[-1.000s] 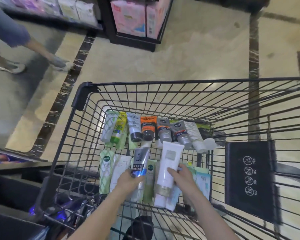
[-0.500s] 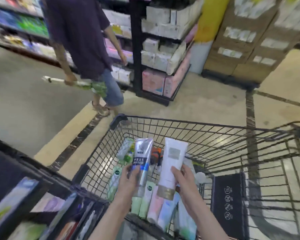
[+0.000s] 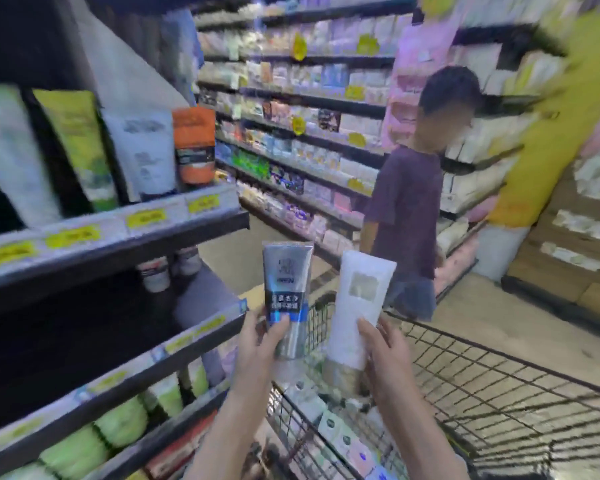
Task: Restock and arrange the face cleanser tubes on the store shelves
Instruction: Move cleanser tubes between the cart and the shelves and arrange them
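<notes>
My left hand (image 3: 260, 344) grips a silver tube with a blue and black label (image 3: 286, 292), held upright above the cart. My right hand (image 3: 383, 351) grips a white tube with a gold cap end (image 3: 359, 306) beside it. Both tubes are raised clear of the black wire cart (image 3: 499, 403), where several more tubes (image 3: 336, 434) lie on the bottom. To the left stands the dark shelf unit (image 3: 125, 237); its top shelf holds a white, a green, a grey-white and an orange tube (image 3: 193, 143).
A person in a dark purple shirt (image 3: 406, 209) stands in the aisle just beyond the cart. The middle shelf (image 3: 201, 296) holds two small items at the back. Green tubes (image 3: 118, 420) fill the lower shelf. Stocked shelves line the far aisle.
Both hands lifted the two tubes out of the cart. My view swung up and left from the cart bottom to the shelf unit and the aisle.
</notes>
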`<action>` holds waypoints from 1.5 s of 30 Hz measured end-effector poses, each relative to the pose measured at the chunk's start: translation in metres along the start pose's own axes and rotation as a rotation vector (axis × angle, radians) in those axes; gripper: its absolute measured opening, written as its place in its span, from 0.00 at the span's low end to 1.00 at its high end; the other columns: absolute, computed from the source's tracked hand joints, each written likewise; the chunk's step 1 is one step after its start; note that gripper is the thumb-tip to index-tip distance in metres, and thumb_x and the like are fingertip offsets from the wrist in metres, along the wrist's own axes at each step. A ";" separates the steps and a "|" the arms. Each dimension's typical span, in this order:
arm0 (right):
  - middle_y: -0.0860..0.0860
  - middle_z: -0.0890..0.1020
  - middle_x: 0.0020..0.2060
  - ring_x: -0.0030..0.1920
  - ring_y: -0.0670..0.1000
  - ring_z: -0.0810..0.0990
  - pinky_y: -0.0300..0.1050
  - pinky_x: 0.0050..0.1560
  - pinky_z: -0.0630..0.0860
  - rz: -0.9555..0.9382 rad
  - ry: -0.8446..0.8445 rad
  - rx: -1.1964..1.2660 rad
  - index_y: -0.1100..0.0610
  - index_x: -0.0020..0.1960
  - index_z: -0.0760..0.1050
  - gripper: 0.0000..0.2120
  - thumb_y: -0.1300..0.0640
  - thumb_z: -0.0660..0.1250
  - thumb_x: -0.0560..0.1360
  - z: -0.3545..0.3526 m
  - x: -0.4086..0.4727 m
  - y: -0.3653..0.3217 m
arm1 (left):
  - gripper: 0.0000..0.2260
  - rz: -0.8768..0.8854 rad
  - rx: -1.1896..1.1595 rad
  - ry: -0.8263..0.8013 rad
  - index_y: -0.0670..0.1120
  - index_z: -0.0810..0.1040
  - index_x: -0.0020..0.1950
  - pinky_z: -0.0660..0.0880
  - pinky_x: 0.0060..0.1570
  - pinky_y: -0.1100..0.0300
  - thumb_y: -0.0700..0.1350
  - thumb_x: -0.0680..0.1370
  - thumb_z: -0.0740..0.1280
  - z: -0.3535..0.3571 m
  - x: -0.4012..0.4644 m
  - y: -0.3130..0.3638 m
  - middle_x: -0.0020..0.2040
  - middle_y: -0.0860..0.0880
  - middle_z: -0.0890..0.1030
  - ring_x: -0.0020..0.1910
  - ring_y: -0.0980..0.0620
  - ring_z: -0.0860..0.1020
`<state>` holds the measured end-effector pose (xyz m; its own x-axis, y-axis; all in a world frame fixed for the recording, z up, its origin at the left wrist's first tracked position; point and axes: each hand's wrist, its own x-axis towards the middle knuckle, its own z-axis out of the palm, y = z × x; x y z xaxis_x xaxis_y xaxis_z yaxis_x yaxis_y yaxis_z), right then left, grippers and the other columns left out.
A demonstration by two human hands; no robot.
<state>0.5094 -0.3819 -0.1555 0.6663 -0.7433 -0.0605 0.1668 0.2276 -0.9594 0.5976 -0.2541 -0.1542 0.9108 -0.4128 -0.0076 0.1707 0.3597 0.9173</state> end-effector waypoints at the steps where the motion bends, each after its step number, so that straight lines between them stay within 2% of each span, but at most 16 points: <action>1: 0.52 0.83 0.47 0.48 0.54 0.82 0.53 0.51 0.78 -0.012 -0.031 0.002 0.55 0.57 0.74 0.12 0.59 0.69 0.73 0.009 -0.006 -0.005 | 0.13 0.042 -0.015 0.017 0.45 0.75 0.56 0.73 0.46 0.54 0.41 0.72 0.67 -0.007 -0.007 0.012 0.45 0.49 0.82 0.44 0.50 0.79; 5: 0.51 0.83 0.42 0.41 0.50 0.83 0.47 0.41 0.78 -0.073 -0.204 0.026 0.54 0.52 0.75 0.09 0.61 0.69 0.73 0.049 -0.035 -0.028 | 0.15 0.199 0.016 0.085 0.46 0.75 0.53 0.72 0.45 0.53 0.40 0.68 0.72 -0.034 -0.032 0.055 0.44 0.48 0.81 0.43 0.48 0.78; 9: 0.51 0.84 0.44 0.46 0.53 0.82 0.52 0.48 0.78 -0.083 -0.352 0.031 0.52 0.54 0.75 0.08 0.60 0.64 0.76 0.087 -0.064 -0.044 | 0.12 0.308 0.018 0.179 0.51 0.75 0.53 0.73 0.46 0.57 0.36 0.74 0.67 -0.064 -0.055 0.092 0.51 0.46 0.81 0.48 0.50 0.78; 13: 0.49 0.85 0.43 0.46 0.53 0.83 0.52 0.47 0.79 -0.085 -0.445 0.014 0.52 0.55 0.75 0.10 0.60 0.65 0.75 0.127 -0.085 -0.049 | 0.12 0.416 0.039 0.260 0.51 0.74 0.53 0.73 0.49 0.57 0.36 0.74 0.66 -0.099 -0.076 0.126 0.50 0.48 0.81 0.50 0.50 0.79; 16: 0.49 0.85 0.45 0.48 0.54 0.83 0.53 0.49 0.80 -0.086 -0.527 0.031 0.51 0.54 0.75 0.09 0.59 0.65 0.75 0.159 -0.102 -0.052 | 0.12 0.491 0.058 0.315 0.51 0.74 0.53 0.73 0.46 0.59 0.36 0.74 0.66 -0.130 -0.093 0.151 0.48 0.48 0.81 0.47 0.51 0.78; 20: 0.49 0.83 0.48 0.49 0.50 0.82 0.47 0.48 0.79 -0.088 -0.649 0.083 0.52 0.52 0.75 0.07 0.60 0.64 0.76 0.210 -0.129 -0.054 | 0.15 0.576 0.077 0.395 0.50 0.74 0.52 0.73 0.47 0.58 0.40 0.69 0.73 -0.175 -0.118 0.192 0.46 0.48 0.82 0.46 0.51 0.78; 24: 0.52 0.83 0.49 0.49 0.51 0.81 0.43 0.45 0.80 -0.068 -0.761 0.141 0.54 0.53 0.75 0.08 0.63 0.63 0.76 0.270 -0.157 -0.053 | 0.15 0.638 0.100 0.484 0.50 0.74 0.52 0.75 0.48 0.55 0.42 0.67 0.69 -0.224 -0.142 0.234 0.44 0.51 0.83 0.46 0.52 0.80; 28: 0.52 0.83 0.50 0.49 0.50 0.82 0.41 0.45 0.80 -0.095 -0.856 0.136 0.54 0.54 0.76 0.08 0.62 0.63 0.76 0.330 -0.188 -0.050 | 0.18 0.647 0.177 0.558 0.51 0.74 0.53 0.73 0.46 0.56 0.48 0.64 0.71 -0.273 -0.168 0.272 0.52 0.45 0.81 0.49 0.49 0.79; 32: 0.48 0.83 0.48 0.48 0.46 0.82 0.42 0.46 0.79 -0.116 -0.893 0.145 0.52 0.52 0.76 0.07 0.61 0.64 0.76 0.384 -0.217 -0.047 | 0.20 0.659 0.279 0.627 0.48 0.72 0.59 0.73 0.43 0.59 0.45 0.69 0.71 -0.318 -0.182 0.310 0.53 0.46 0.81 0.49 0.51 0.80; 35: 0.47 0.82 0.50 0.50 0.46 0.80 0.45 0.51 0.77 -0.140 -0.894 0.136 0.49 0.51 0.75 0.07 0.60 0.64 0.77 0.419 -0.234 -0.047 | 0.13 0.701 0.381 0.658 0.52 0.73 0.53 0.74 0.43 0.61 0.41 0.73 0.70 -0.349 -0.185 0.338 0.50 0.49 0.82 0.45 0.55 0.79; 37: 0.48 0.82 0.48 0.47 0.43 0.80 0.40 0.48 0.78 -0.193 -0.879 0.119 0.49 0.49 0.75 0.06 0.60 0.64 0.77 0.440 -0.243 -0.048 | 0.12 0.721 0.464 0.697 0.55 0.72 0.50 0.73 0.41 0.64 0.41 0.73 0.70 -0.367 -0.184 0.355 0.48 0.52 0.81 0.42 0.57 0.78; 39: 0.45 0.81 0.47 0.45 0.40 0.80 0.34 0.42 0.78 -0.241 -0.863 0.097 0.48 0.48 0.74 0.07 0.59 0.65 0.76 0.456 -0.250 -0.049 | 0.13 0.729 0.532 0.737 0.54 0.72 0.52 0.73 0.38 0.68 0.42 0.73 0.71 -0.382 -0.182 0.370 0.46 0.54 0.81 0.41 0.59 0.78; 40: 0.43 0.81 0.47 0.47 0.40 0.79 0.34 0.42 0.77 -0.254 -0.858 0.089 0.46 0.48 0.74 0.07 0.59 0.65 0.76 0.463 -0.253 -0.049 | 0.14 0.734 0.559 0.747 0.53 0.71 0.54 0.73 0.36 0.69 0.42 0.73 0.71 -0.387 -0.180 0.376 0.46 0.54 0.80 0.40 0.59 0.78; 43: 0.43 0.81 0.49 0.49 0.41 0.79 0.38 0.48 0.76 -0.267 -0.834 0.084 0.46 0.50 0.74 0.08 0.58 0.66 0.75 0.480 -0.259 -0.048 | 0.16 0.721 0.673 0.777 0.50 0.69 0.57 0.73 0.40 0.67 0.44 0.73 0.71 -0.402 -0.174 0.391 0.47 0.53 0.78 0.44 0.57 0.77; 45: 0.43 0.80 0.49 0.49 0.41 0.79 0.37 0.46 0.75 -0.286 -0.816 0.078 0.48 0.52 0.74 0.09 0.58 0.67 0.75 0.490 -0.262 -0.047 | 0.16 0.701 0.778 0.811 0.51 0.68 0.56 0.72 0.41 0.68 0.45 0.73 0.71 -0.410 -0.169 0.396 0.45 0.56 0.77 0.43 0.59 0.76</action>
<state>0.6828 0.1106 0.0407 0.8992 -0.1020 0.4255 0.4371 0.1659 -0.8840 0.6652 0.3010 0.0467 0.7285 0.3740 0.5740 -0.4363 -0.3927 0.8096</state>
